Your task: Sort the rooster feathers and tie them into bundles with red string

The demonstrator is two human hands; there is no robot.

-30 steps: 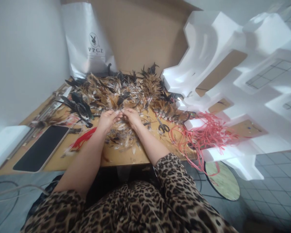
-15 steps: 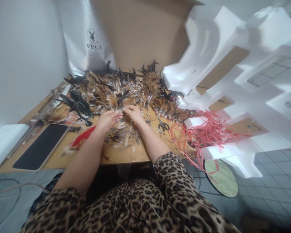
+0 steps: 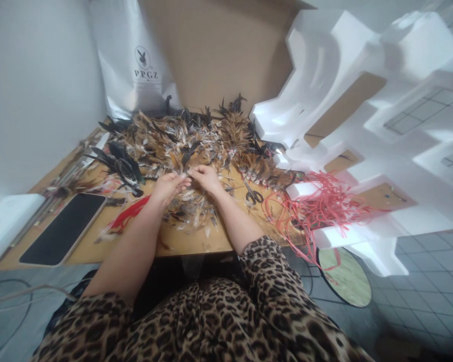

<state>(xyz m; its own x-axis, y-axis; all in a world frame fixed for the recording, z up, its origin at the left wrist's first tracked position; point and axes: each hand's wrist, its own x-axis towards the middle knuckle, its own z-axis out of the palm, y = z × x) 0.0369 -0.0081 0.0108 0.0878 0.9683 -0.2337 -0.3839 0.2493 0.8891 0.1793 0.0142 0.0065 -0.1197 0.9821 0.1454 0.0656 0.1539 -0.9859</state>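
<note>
A small bunch of brown and black feathers (image 3: 181,160) stands up at the fingertips of both hands. Its base is pinched by my left hand (image 3: 169,187), thumb against fingers. Close beside it, my right hand (image 3: 205,178) is also closed in a pinch at the same base; the fingers hide exactly what each one grips. Beyond the hands spreads a heap of brown, white and black feathers (image 3: 151,136). Loose feather bits (image 3: 192,213) lie on the table below the wrists. Scissors (image 3: 253,193) with dark handles rest to the right of my right hand.
Left of my arms are a dark-screened phone (image 3: 64,229), a white box (image 3: 11,229), black feathers (image 3: 123,163) and red feathers (image 3: 130,212). Tangled red strips (image 3: 324,206) hang over the right edge beside white foam packing (image 3: 317,65). A silver bag (image 3: 124,60) stands behind.
My right hand has shifted slightly left, bringing its fingertips closer to those of my left hand. The feather bunch stays between them. Nothing else has visibly moved.
</note>
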